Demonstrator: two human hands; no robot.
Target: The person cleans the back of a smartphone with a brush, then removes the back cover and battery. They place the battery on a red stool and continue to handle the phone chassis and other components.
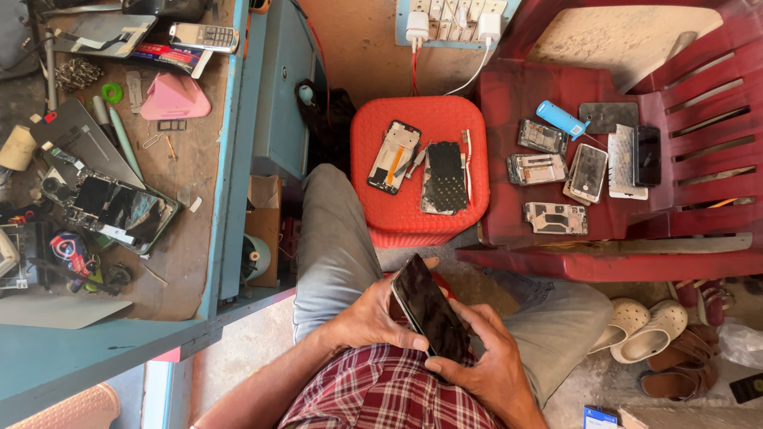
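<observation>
Head view, only cam: person sits w/ knees apart, both hands over the lap holding a black glossy slab phone (429, 310), dark screen up, tilted on a diagonal. Left hand (373, 318) wraps the phone's left long edge, thumb up near the top corner, fingers mostly hidden under the body. Right hand (485, 361) is closed on the lower end, thumb pressed at the bottom edge; its fingertips are hidden behind the phone too. A bit of red shows just behind the phone, can't tell what it is. Ahead, betw. the knees, an orange-red square plastic stool (421, 171) carries an opened phone frame w/ orange ribbon cable (394, 156) and a dark perforated back panel (443, 178), side by side, not touching as far as seen. Right of it a dark red plastic chair (683, 183), cut off at the frame edge, holds several stripped phone parts and a blue cylinder (560, 118). Left: a blue-edged wooden workbench (214, 199), cluttered; a gutted phone w/ bare circuit board (111, 208) lies there, the rest too small to make out. Cream clogs (648, 330) sit on the floor at right.
</observation>
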